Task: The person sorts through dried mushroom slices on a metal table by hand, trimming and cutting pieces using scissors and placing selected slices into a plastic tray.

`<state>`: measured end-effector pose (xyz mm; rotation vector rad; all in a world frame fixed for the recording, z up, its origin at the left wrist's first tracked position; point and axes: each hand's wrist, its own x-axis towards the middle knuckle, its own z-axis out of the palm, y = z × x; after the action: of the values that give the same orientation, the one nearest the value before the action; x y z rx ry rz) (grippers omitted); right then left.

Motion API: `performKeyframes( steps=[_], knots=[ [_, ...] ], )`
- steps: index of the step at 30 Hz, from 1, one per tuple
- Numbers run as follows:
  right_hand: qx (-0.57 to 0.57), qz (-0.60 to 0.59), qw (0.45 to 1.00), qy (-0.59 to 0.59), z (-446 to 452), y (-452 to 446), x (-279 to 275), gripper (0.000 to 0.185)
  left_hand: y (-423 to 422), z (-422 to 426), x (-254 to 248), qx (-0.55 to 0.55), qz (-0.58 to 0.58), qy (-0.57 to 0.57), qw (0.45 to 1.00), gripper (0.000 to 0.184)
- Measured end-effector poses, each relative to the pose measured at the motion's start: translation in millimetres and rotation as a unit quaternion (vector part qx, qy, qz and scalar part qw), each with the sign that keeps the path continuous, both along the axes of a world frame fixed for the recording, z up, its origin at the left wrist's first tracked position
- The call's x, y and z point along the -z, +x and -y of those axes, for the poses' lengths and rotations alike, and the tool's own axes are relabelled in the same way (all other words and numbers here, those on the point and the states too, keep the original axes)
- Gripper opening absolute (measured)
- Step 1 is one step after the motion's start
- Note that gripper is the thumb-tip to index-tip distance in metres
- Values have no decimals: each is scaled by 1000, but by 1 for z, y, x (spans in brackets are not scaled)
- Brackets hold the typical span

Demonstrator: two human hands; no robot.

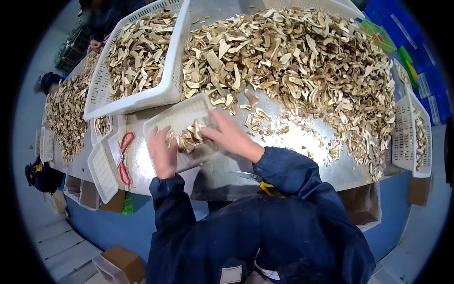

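Dried mushroom slices (187,137) lie in a small pile inside a shallow white tray (163,118) in front of me. At the pile's left side is my left hand (163,154), its fingers spread and the fingertips near the slices. My right hand (232,137) reaches over the tray's right side, its fingers bent around slices at the pile's right end. Both hands are slightly blurred. Scissors with yellow handles (266,186) lie at the table edge beneath my right forearm, partly hidden by the sleeve.
A big heap of dried mushroom slices (302,61) covers the metal table (338,165). A full white basket (135,102) stands at the left, near red-handled scissors (124,158) and an extra white tray (102,173). Another basket (402,137) sits right. Other people work at far left.
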<state>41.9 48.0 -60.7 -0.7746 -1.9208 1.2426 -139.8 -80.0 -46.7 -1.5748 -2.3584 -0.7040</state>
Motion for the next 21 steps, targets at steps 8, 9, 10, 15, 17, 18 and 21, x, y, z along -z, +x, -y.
performKeyframes(
  steps=[8, 9, 10, 15, 17, 18, 21],
  knots=[
    [164, 386, 893, 165, -83, 46, 15, 30, 68, -22, 2, 220, 637, 12, 739, 25],
    [156, 388, 892, 170, -86, 49, 23, 29, 81, -32, 0, 199, 683, -55, 701, 27],
    [147, 389, 892, 175, -88, 49, 30, 28, 96, -40, 5, 206, 744, -46, 634, 33],
    [96, 334, 935, 75, -86, 71, 28, 25, 136, -68, 57, 124, 947, 13, 297, 56],
    [63, 326, 941, 67, -55, 76, 3, 24, 137, -75, 53, 124, 955, 39, 268, 54],
    [47, 321, 944, 61, -43, 77, -13, 23, 138, -78, 52, 123, 958, 51, 254, 54],
    [28, 240, 949, 200, -25, 81, -73, 23, 139, -79, 55, 112, 973, 72, 189, 39]
  ],
)
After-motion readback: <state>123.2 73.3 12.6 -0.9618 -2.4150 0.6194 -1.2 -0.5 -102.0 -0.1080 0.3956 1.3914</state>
